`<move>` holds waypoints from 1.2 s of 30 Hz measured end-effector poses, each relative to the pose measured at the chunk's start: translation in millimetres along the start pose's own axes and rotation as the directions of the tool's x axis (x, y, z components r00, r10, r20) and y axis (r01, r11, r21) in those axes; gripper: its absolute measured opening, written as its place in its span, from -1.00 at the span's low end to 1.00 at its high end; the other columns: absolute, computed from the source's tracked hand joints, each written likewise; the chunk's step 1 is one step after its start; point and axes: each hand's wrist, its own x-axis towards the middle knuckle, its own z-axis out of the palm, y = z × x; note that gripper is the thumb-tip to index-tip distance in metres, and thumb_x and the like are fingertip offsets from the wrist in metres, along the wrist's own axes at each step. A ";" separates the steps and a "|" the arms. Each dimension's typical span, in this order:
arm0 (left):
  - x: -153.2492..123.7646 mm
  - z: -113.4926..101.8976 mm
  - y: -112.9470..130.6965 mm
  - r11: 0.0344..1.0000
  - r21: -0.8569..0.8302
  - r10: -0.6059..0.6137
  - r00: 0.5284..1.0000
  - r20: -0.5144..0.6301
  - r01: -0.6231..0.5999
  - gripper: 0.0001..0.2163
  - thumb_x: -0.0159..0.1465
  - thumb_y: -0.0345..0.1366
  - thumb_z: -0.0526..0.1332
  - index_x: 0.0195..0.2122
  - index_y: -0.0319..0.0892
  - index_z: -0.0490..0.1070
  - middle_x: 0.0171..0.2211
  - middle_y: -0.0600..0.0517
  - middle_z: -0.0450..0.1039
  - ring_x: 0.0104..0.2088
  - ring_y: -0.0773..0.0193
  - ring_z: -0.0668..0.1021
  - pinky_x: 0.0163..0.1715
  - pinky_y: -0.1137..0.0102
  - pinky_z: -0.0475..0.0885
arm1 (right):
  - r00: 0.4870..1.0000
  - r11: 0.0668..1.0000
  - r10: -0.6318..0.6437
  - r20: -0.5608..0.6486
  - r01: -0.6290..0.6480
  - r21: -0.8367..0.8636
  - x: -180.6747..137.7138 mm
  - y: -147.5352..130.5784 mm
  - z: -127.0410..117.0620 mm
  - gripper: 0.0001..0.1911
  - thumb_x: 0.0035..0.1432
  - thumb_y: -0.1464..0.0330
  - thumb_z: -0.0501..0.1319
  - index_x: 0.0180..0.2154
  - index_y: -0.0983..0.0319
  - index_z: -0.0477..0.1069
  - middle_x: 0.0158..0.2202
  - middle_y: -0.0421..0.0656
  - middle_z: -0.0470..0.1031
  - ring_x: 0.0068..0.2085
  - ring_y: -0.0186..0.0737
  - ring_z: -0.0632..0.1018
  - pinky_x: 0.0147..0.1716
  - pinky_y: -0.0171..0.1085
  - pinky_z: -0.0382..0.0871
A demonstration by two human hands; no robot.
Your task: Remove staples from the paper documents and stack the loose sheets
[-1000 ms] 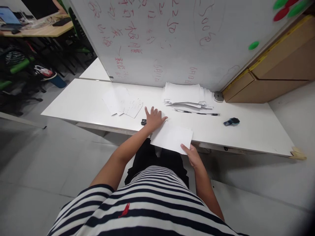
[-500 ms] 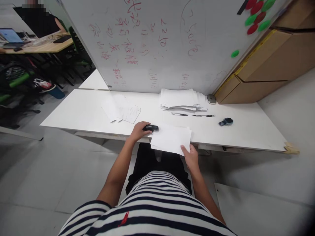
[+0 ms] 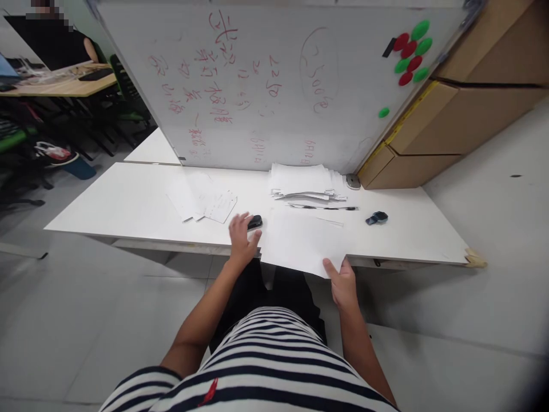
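My left hand is closed around a small black stapler at the front edge of the white table. My right hand pinches the near right corner of a white sheet of paper that hangs over the table's front edge. The stapler sits just left of that sheet's upper left corner.
A stack of white papers lies at the back by the whiteboard, with a pen in front of it. Loose sheets lie left. A blue-black object rests right. Cardboard boxes stand at the right. A person sits far left.
My left hand left the paper, took hold of the black stapler and stays by the sheet's left corner. The right hand has drawn the sheet a little nearer and to the right.
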 end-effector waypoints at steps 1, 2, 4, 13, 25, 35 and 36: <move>-1.4 -2.7 9.7 0.990 -0.140 0.004 0.995 0.104 0.011 -0.52 0.33 0.02 0.00 0.16 -0.13 0.25 0.19 -0.17 0.26 0.24 -0.01 0.24 0.16 0.10 0.20 | 1.000 1.000 -0.006 0.026 0.007 -0.001 1.1 -4.4 2.6 -0.43 0.03 0.09 0.30 0.04 0.23 0.38 0.00 -0.02 0.52 -0.02 -0.04 0.53 0.02 -0.08 0.38; -1.5 -5.2 18.3 0.965 -0.253 -0.012 0.977 0.213 0.067 -0.52 0.32 0.04 0.00 0.15 -0.14 0.27 0.13 -0.15 0.34 0.16 0.02 0.35 0.09 0.15 0.29 | 0.998 1.000 -0.011 0.057 0.011 -0.007 3.2 -9.3 5.0 -0.42 0.02 0.10 0.31 0.04 0.22 0.38 0.00 -0.02 0.52 -0.02 -0.04 0.52 0.02 -0.08 0.37; 2.6 -9.1 31.2 0.907 -0.365 -0.063 0.923 0.379 0.212 -0.52 0.27 0.07 0.08 0.05 -0.16 0.37 -0.01 -0.11 0.46 -0.01 0.05 0.49 -0.06 0.23 0.41 | 0.992 0.999 -0.016 0.122 0.021 -0.039 10.8 -20.7 9.2 -0.42 -0.01 0.10 0.33 0.03 0.22 0.38 0.00 -0.03 0.52 -0.02 -0.04 0.52 0.03 -0.08 0.36; 24.1 14.6 31.2 0.888 -0.446 0.029 0.955 0.296 0.111 -0.67 0.23 -0.05 0.17 -0.12 -0.16 0.47 -0.12 -0.02 0.51 -0.09 0.16 0.50 -0.09 0.30 0.40 | 0.992 0.969 -0.075 0.101 0.096 -0.226 58.7 -29.1 35.8 -0.45 -0.04 0.03 0.30 -0.09 0.27 0.48 -0.11 -0.01 0.57 -0.04 0.04 0.52 0.00 -0.05 0.33; 21.3 19.9 25.4 0.912 -0.312 -0.125 0.906 0.405 0.266 -0.61 0.23 0.05 0.11 -0.23 -0.18 0.49 -0.19 -0.02 0.54 -0.13 0.08 0.53 -0.13 0.28 0.42 | 0.996 0.959 -0.064 0.068 0.080 -0.272 42.6 -17.8 35.3 -0.54 0.08 0.03 0.18 -0.14 0.23 0.48 -0.10 -0.02 0.57 -0.05 0.03 0.50 -0.02 -0.08 0.33; 19.6 -11.7 43.9 0.709 -0.347 -0.215 0.656 0.723 0.614 -0.50 0.08 0.07 0.30 -0.11 -0.24 0.48 -0.16 -0.14 0.56 -0.24 0.05 0.59 -0.27 0.26 0.48 | 0.996 0.996 0.009 0.093 -0.016 0.082 18.3 -22.5 15.4 -0.57 0.04 0.12 0.31 -0.11 0.22 0.44 -0.05 -0.04 0.55 -0.06 -0.04 0.54 -0.04 -0.10 0.40; 18.1 -8.7 41.2 0.740 -0.343 -0.203 0.678 0.706 0.579 -0.50 0.11 0.08 0.26 -0.10 -0.23 0.47 -0.16 -0.12 0.56 -0.23 0.06 0.59 -0.27 0.26 0.48 | 0.995 0.995 0.020 0.093 -0.028 0.091 18.1 -19.5 16.0 -0.57 0.03 0.12 0.31 -0.11 0.22 0.44 -0.05 -0.04 0.55 -0.07 -0.05 0.54 -0.04 -0.09 0.40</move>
